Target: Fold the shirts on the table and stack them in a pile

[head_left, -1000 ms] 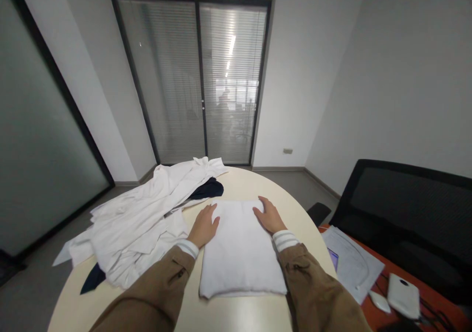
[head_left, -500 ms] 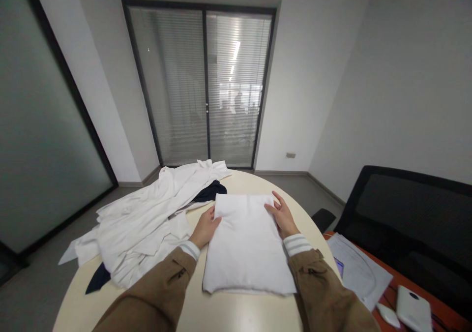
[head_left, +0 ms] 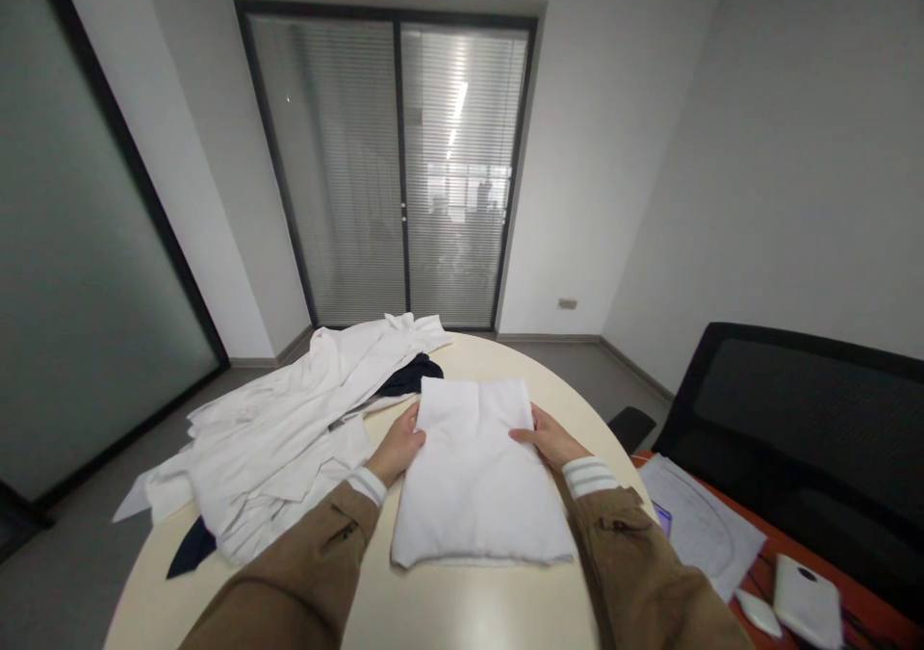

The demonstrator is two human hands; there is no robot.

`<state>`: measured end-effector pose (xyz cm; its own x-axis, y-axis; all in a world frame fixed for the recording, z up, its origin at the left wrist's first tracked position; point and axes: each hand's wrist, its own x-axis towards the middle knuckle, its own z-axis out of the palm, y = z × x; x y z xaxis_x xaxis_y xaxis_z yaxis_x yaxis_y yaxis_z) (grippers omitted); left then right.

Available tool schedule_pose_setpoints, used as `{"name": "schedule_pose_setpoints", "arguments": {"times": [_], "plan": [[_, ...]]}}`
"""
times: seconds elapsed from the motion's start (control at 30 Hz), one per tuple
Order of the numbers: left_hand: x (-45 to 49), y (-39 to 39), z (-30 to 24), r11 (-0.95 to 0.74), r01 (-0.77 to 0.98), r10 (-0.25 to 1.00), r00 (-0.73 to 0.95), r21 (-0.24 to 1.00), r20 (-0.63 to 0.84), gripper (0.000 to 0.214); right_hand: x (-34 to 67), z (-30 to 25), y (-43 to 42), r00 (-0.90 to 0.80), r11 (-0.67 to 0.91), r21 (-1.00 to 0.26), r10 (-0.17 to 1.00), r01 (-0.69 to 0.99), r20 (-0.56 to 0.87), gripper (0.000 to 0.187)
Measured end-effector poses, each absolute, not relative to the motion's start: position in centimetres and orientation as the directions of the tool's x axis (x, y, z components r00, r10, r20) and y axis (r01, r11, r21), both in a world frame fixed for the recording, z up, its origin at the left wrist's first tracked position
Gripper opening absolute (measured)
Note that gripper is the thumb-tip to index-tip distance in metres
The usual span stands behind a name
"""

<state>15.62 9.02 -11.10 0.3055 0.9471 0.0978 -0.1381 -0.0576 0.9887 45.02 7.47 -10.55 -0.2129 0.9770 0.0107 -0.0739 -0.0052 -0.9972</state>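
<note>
A white cloth garment (head_left: pixel 476 481), folded into a neat rectangle, lies in front of me on the round cream table (head_left: pixel 440 611). My left hand (head_left: pixel 398 441) grips its left edge, thumb on top and fingers tucked underneath. On the opposite edge my right hand (head_left: pixel 547 435) does the same, its thumb pressing the upper face. Both hands are closed on the cloth near its far end. To the left spreads a loose heap of white garments (head_left: pixel 289 429), with a dark navy piece (head_left: pixel 411 376) showing beside it.
A black mesh office chair (head_left: pixel 801 438) stands to the right by an orange-red surface (head_left: pixel 873 611). On that surface are papers (head_left: pixel 704 520), a white mouse (head_left: pixel 757 613) and a white oblong device (head_left: pixel 808 600). Sliding doors with blinds (head_left: pixel 390 169) are ahead.
My right hand has closed on the right edge of the folded garment; its fingers were raised at the far corner before. The left hand stays on its edge.
</note>
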Motion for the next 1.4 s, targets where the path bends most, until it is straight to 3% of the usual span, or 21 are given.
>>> {"name": "schedule_pose_setpoints", "arguments": {"times": [0.1,0.27,0.37,0.57,0.7,0.93,1.07,1.17,1.4], "plan": [[15.4,8.7,-10.8,-0.023,-0.161,0.941,0.329,0.987,0.076,0.067,45.0,-10.3,7.3,-0.224,-0.032,-0.995,0.975,-0.095,-0.010,0.063],[15.0,9.0,-10.8,-0.042,-0.117,0.954,0.291,0.992,0.075,0.047,45.1,-10.0,6.9,-0.312,-0.029,-0.989,0.950,-0.142,0.016,0.081],[14.9,9.2,-10.7,-0.050,-0.129,0.958,0.274,0.990,0.084,0.043,45.5,-10.6,7.3,-0.325,-0.038,-0.993,0.946,-0.116,0.002,0.069],[14.9,9.5,-10.5,-0.110,-0.128,0.967,0.214,0.986,0.136,0.043,45.8,-11.2,8.0,-0.249,-0.031,-0.998,0.968,-0.062,-0.015,0.049],[14.9,9.6,-10.4,-0.172,-0.085,0.970,0.157,0.981,0.183,0.042,45.2,-10.8,7.6,-0.199,0.000,-0.996,0.980,-0.087,0.017,0.047],[15.2,9.0,-10.2,-0.123,-0.134,0.963,0.223,0.983,0.151,0.048,46.4,-10.9,8.2,-0.059,0.156,-0.982,0.987,0.105,0.151,0.048],[15.2,9.0,-10.2,-0.123,-0.179,0.972,0.174,0.976,0.155,0.039,47.0,-11.2,8.9,-0.065,0.107,-0.992,0.993,0.067,0.103,0.056],[15.4,8.8,-10.0,-0.080,-0.266,0.983,0.139,0.961,0.121,0.047,46.8,-11.4,8.8,-0.128,0.055,-0.996,0.991,0.069,0.046,0.062],[15.5,8.0,-9.8,0.062,-0.267,0.982,0.191,0.962,-0.010,0.055,46.1,-11.3,8.0,-0.146,0.015,-1.000,0.989,0.004,0.014,0.050]]}}
